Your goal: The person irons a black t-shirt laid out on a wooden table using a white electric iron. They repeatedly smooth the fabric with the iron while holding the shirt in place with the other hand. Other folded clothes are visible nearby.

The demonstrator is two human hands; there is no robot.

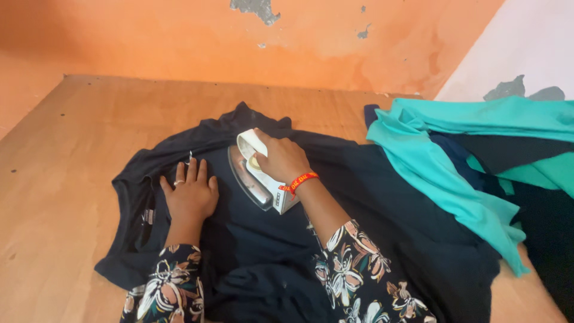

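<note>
Gripping the iron (pixel 258 176) by its white handle, the right hand (pixel 282 158) is closed around it on the dark garment (pixel 359 203).

Left hand (pixel 190 194) lies flat and open, fingers spread, pressing the same garment just beside the iron. It is spread over a wooden table (pixel 66 155); teal and dark clothes (pixel 454 161) are piled at its right side.

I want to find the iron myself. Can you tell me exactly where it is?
Look at the wooden table under the orange wall; a dark navy garment is spread across its middle. The iron sits on that cloth, under the right hand. It is the only hard, shiny, white-and-silver thing among soft fabrics.
</note>
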